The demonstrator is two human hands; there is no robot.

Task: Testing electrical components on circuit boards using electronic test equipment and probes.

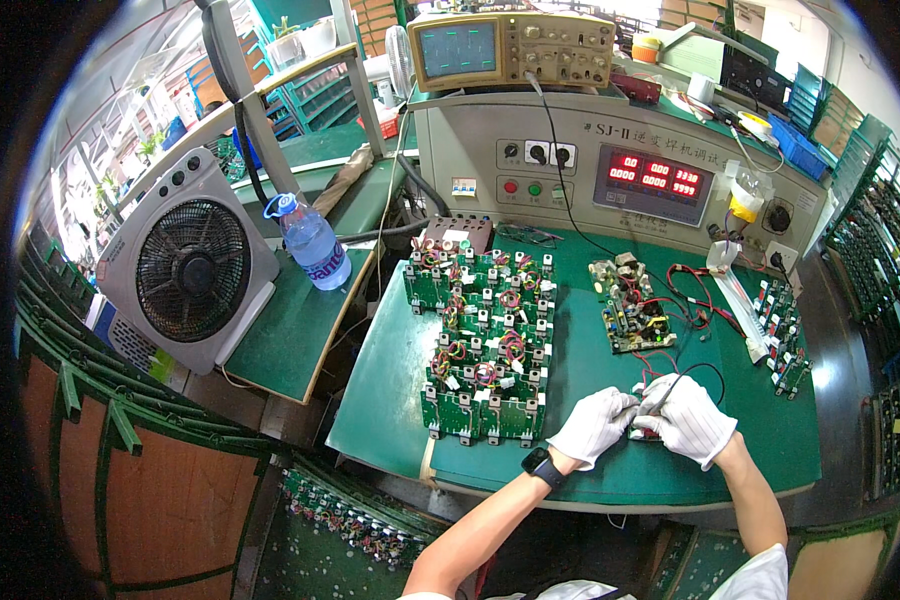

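Observation:
Both my hands wear white gloves and meet over the right front of the green bench. My left hand (594, 428) is closed, its fingertips pinched at the edge of a small circuit board (645, 433), mostly hidden under the hands. Close beside it, my right hand (690, 420) is closed around a slim grey probe (656, 402), with a black cable looping by it. Red wires run from the hands to a larger circuit board (630, 305) with tall parts, lying just beyond. Left of my hands stand several green circuit boards (490, 345) in rows, with coloured wires.
A test console (450, 150) with a red digital display (654, 185) backs the bench; an oscilloscope (510, 52) sits on top. More boards (785, 340) line the right edge. At left are a box fan (192, 262) and a water bottle (313, 245).

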